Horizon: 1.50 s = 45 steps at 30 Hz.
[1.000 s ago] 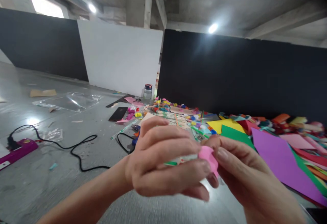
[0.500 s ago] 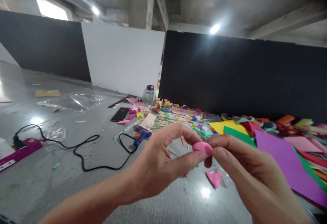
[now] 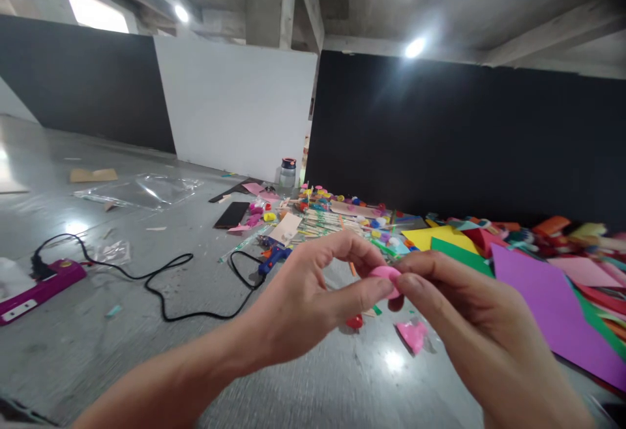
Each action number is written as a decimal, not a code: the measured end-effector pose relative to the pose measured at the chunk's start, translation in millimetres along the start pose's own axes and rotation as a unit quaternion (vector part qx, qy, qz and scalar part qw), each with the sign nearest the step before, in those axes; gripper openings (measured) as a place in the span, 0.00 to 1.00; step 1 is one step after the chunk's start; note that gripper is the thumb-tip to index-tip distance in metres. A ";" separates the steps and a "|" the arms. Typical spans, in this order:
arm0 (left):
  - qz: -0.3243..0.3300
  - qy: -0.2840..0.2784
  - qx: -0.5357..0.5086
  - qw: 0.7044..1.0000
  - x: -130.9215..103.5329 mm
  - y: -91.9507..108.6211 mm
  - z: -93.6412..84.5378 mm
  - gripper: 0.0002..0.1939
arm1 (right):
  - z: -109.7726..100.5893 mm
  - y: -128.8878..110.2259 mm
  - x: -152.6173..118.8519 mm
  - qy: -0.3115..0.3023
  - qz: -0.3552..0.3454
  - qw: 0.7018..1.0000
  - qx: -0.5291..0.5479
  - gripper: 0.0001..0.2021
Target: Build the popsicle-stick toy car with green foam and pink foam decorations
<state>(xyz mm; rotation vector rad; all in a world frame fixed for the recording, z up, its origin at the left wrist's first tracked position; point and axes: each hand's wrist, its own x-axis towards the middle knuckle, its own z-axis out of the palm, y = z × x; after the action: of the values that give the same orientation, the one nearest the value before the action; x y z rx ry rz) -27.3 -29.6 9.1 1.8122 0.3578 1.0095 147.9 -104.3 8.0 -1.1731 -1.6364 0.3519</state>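
A small rounded pink piece (image 3: 386,274) is pinched between both hands, above the grey floor. My left hand (image 3: 313,285) holds its left side with thumb and fingers curved round it. The thumb and index finger of my right hand (image 3: 469,311) press on its right side and hide part of it. Below the hands, a pink lump on clear wrapping (image 3: 413,336) lies on the floor, with a small red object (image 3: 355,321) to its left.
A blue glue gun (image 3: 274,258) with a looping black cable (image 3: 195,313) lies left of the hands, near a purple power strip (image 3: 46,291). Coloured sheets (image 3: 542,298) lie to the right. Craft sticks (image 3: 327,223) and a bottle (image 3: 288,173) are further back.
My right thumb and index finger have moved left over the pink piece and cover more of it. The red object below shows more clearly.
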 end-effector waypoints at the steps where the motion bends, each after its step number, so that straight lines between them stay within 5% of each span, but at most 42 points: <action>1: -0.002 -0.001 -0.002 1.000 0.6 -0.7 -0.4 0.07 | 0.2 1.1 0.1 0.007 0.000 1.000 0.006 0.07; 12: 0.009 0.001 -0.021 1.000 9.8 -12.2 -5.6 0.07 | 5.0 3.2 0.7 -0.002 -0.005 0.997 0.073 0.08; 19: -0.059 -0.057 -0.107 0.991 14.6 -23.3 -3.3 0.09 | -1.9 10.5 0.4 -0.007 -0.011 1.000 -0.027 0.09; 25: -0.056 -0.040 0.052 0.996 22.9 -33.2 0.5 0.13 | -8.3 54.5 -12.0 0.005 0.088 0.995 0.049 0.08; 29: -0.023 -0.039 0.132 0.990 34.7 -52.7 -13.1 0.13 | -0.5 97.6 -18.8 -0.006 0.132 0.986 0.104 0.09; 34: 0.008 -0.183 0.299 0.937 44.2 -78.2 -29.4 0.23 | 15.7 141.6 -24.9 -0.024 0.135 0.988 0.075 0.08; 38: 0.023 -0.249 0.446 0.860 43.9 -95.3 -15.9 0.24 | 23.1 162.6 -30.1 -0.015 0.103 0.994 0.035 0.07; 41: 0.026 -0.266 0.503 0.822 39.8 -108.2 1.6 0.21 | 24.7 168.3 -34.4 -0.009 0.087 0.996 0.009 0.06; 45: 0.056 -0.212 0.541 0.812 34.2 -124.0 15.2 0.16 | 23.9 169.6 -37.6 0.013 0.076 0.997 -0.008 0.06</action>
<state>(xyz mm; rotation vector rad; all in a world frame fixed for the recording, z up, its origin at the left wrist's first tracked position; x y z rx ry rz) 29.0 40.4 -84.2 3.0415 0.6215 0.3978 213.9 -46.9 -143.9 -1.3123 -1.5337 0.4197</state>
